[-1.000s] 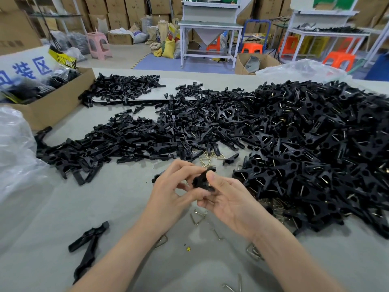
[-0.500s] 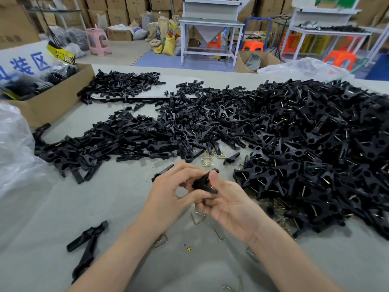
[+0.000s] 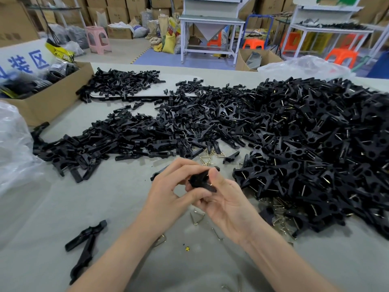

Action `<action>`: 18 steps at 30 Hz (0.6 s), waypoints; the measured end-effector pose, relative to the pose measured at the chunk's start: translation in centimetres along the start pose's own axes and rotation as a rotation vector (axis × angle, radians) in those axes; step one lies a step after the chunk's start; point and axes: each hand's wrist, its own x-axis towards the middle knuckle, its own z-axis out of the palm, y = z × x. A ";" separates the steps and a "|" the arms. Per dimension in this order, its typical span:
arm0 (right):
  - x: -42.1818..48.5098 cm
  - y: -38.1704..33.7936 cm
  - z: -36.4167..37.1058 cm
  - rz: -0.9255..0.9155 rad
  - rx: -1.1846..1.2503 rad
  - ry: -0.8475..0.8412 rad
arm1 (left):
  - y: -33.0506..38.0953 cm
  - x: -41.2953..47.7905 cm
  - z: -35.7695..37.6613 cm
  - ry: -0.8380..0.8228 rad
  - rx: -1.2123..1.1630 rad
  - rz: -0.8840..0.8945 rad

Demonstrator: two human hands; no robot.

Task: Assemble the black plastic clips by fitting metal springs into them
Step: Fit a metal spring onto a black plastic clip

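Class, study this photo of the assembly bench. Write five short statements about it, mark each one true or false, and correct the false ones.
1. The left hand and the right hand hold one black clip between them. True.
2. The largest clip pile lies on the person's left. False: it lies on their right.
3. Loose metal springs lie on the table near the hands. True.
4. The cardboard box stands at the table's far right. False: it stands at the far left.
5. The stool on the floor beyond the box is pink. True.
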 end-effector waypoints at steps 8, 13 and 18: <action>0.0 -0.5 -0.4 0.109 0.064 0.052 | -0.1 0.0 -0.3 -0.017 -0.012 -0.048; 0.2 -0.1 -0.2 0.138 0.114 0.065 | -0.4 -0.1 0.0 0.043 0.060 -0.008; 0.3 0.2 -0.2 0.125 0.190 0.073 | -0.6 -0.3 0.3 0.098 0.049 -0.066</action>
